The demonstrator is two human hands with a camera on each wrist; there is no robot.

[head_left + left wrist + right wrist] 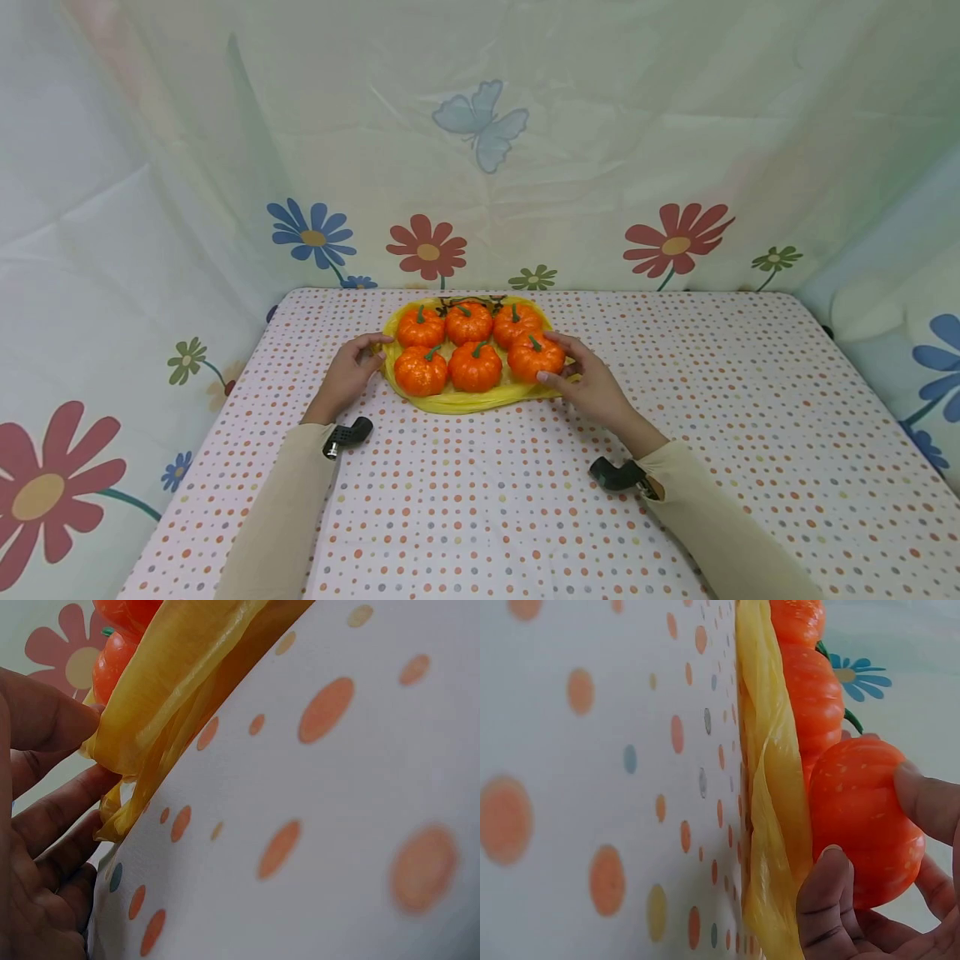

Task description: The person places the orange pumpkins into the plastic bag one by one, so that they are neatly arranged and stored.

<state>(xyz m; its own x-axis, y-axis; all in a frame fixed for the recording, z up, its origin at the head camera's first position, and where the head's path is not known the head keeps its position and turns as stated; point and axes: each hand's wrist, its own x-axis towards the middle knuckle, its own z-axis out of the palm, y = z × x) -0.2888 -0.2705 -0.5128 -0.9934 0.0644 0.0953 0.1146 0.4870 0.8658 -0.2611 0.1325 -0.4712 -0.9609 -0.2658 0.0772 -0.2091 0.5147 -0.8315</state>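
Several small orange toy pumpkins with green stems, such as the front middle pumpkin [475,368], sit in two rows on a yellow plastic bag [459,405]. My right hand [600,393] holds the front right pumpkin [534,360]. In the right wrist view, thumb and fingers curl around the sides of this pumpkin [864,817], beside the bag's gathered edge [769,825]. At the left end, my left hand [349,373] pinches the bag's rim. The left wrist view shows its thumb and fingers on the crumpled plastic bag [161,690], with the pumpkins behind.
A dotted cloth covers the table [465,500], whose far edge lies just behind the bag. Beyond it hangs a pale curtain [570,167] printed with flowers and a butterfly. A black wrist camera mount [351,432] sticks out from the left sleeve, another black mount [618,475] from the right.
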